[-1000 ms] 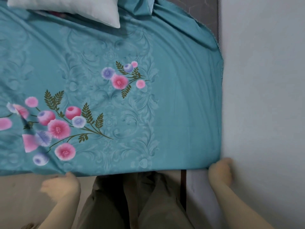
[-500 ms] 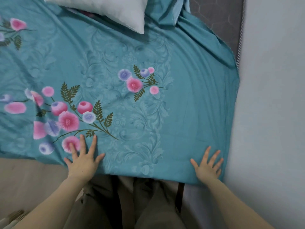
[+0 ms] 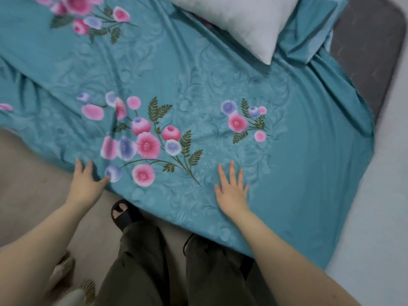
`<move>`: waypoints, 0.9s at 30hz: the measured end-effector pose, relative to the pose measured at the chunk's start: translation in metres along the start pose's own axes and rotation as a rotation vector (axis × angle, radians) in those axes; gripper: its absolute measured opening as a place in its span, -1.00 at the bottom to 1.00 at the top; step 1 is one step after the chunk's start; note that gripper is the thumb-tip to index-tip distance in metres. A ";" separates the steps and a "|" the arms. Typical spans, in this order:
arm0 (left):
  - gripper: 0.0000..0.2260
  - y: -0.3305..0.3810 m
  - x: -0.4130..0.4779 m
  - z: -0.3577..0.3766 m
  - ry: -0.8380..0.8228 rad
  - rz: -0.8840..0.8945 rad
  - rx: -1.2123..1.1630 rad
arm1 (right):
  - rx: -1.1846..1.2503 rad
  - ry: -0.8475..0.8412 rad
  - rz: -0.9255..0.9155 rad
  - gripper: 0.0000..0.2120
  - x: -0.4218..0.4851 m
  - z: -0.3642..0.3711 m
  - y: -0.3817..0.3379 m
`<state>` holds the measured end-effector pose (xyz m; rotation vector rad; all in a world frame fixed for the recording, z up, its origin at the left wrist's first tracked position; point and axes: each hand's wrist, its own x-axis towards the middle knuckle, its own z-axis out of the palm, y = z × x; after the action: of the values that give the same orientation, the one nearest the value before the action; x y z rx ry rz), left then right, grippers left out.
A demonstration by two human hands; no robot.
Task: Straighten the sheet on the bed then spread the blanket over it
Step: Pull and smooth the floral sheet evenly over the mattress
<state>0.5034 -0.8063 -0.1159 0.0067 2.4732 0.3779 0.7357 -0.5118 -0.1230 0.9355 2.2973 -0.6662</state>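
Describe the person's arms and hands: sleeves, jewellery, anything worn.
Both forearms are bare to the frame's edge; no sleeve shows. The left hand and right hand wear no gloves; no ring, watch or bracelet is visible. Below are dark olive trousers and a black open-toed slipper.

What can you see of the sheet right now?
Teal, thin-looking sheet with pink and purple flower prints and faint scrollwork. It lies spread over the dark mattress, creased at the left, leaving the far right corner bare. A white pillow rests on it; the left hand and right hand lie flat near its near edge.
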 end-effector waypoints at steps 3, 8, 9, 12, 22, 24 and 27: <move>-0.45 -0.004 -0.003 0.000 0.053 0.056 -0.079 | -0.061 -0.193 -0.143 -0.37 0.017 0.006 -0.056; -0.52 -0.013 0.016 -0.018 0.242 0.014 -0.286 | -0.197 -0.397 -0.578 -0.37 0.036 -0.001 -0.126; -0.48 -0.016 0.023 -0.025 0.281 -0.014 -0.344 | -0.213 -0.353 -0.598 -0.36 0.043 -0.006 -0.135; -0.36 -0.023 0.044 -0.047 0.356 -0.109 -0.541 | -0.187 -0.176 -0.424 -0.34 0.065 -0.018 -0.155; -0.78 -0.078 0.101 -0.095 0.157 -0.194 -0.524 | -0.121 -0.183 -0.168 -0.33 0.071 0.041 -0.271; -0.75 -0.086 0.089 -0.092 0.188 -0.148 -0.511 | -0.158 -0.191 -0.164 -0.29 0.062 0.054 -0.277; -0.71 -0.118 0.077 -0.098 0.192 -0.198 -0.493 | -0.206 -0.160 -0.123 -0.31 0.054 0.067 -0.295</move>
<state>0.3937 -0.9384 -0.1192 -0.4937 2.4694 0.9235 0.5059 -0.7153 -0.1389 0.6274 2.2424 -0.5215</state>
